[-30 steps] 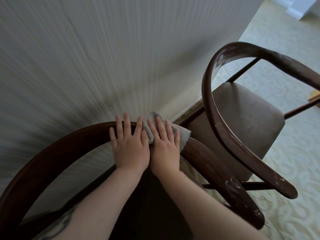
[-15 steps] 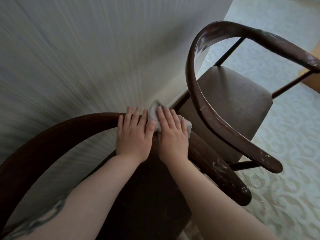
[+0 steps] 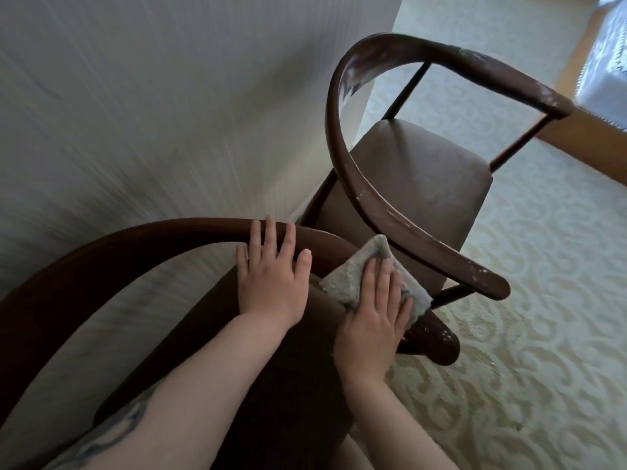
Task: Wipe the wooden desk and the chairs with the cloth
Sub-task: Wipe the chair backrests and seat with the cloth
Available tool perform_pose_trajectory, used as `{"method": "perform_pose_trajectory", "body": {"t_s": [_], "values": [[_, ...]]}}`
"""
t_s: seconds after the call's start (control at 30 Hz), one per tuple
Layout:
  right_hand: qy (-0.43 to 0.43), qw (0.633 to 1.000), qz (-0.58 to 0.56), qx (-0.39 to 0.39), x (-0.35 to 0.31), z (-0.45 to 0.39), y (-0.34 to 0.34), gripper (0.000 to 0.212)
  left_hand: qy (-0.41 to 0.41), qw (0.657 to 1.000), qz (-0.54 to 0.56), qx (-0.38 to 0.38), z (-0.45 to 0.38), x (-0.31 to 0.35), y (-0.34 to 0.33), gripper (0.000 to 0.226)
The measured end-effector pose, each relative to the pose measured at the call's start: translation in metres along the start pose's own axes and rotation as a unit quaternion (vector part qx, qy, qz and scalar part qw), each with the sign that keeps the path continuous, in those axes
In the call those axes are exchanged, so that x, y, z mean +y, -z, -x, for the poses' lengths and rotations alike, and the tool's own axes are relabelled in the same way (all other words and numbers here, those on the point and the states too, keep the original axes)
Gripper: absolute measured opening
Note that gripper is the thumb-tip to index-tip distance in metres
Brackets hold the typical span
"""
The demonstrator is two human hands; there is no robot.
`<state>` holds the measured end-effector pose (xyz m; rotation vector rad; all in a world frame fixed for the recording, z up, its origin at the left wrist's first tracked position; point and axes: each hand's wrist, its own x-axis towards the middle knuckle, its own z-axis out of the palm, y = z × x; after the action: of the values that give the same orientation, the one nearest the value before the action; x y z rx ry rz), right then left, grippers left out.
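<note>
Two dark wooden chairs with curved backrests stand against a pale wall. The near chair (image 3: pixel 101 256) is right below me, its seat dark. My left hand (image 3: pixel 271 276) rests flat with straight fingers on the top of its curved rail. My right hand (image 3: pixel 373 320) presses a grey cloth (image 3: pixel 363 266) with flat fingers onto the rail's right arm, near its worn end (image 3: pixel 441 344). The second chair (image 3: pixel 359 171) stands just beyond, with a brown padded seat (image 3: pixel 417 184) and chipped paint along its rail.
A striped pale wall (image 3: pixel 152 96) fills the left. Cream patterned carpet (image 3: pixel 526 300) covers the floor on the right. At the top right, a wooden desk edge (image 3: pixel 583 137) shows under a white-and-blue cloth (image 3: pixel 607 62).
My right hand slid the cloth along the near chair's rail, from beside the left hand down toward the arm's end. The left hand stayed on the rail. The view tilted.
</note>
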<state>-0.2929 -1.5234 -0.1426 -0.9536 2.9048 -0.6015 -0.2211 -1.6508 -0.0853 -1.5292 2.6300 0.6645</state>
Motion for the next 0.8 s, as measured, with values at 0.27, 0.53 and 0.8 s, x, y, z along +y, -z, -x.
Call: {"method": "perform_pose_trajectory", "body": {"t_s": [0.27, 0.53, 0.8], "values": [[0.189, 0.976, 0.077, -0.074, 0.014, -0.016, 0.009, 0.074, -0.027, 1.0, 0.005, 0.014, 0.017, 0.032, -0.029, 0.06], [0.088, 0.996, 0.025, -0.018, 0.029, 0.034, 0.011, 0.073, 0.009, 0.998, 0.036, 0.051, 0.017, 0.046, -0.041, 0.059], [-0.078, 0.995, 0.0, 0.057, 0.072, 0.039, 0.034, 0.073, 0.042, 0.996, 0.023, 0.07, 0.023, 0.056, -0.053, 0.059]]}}
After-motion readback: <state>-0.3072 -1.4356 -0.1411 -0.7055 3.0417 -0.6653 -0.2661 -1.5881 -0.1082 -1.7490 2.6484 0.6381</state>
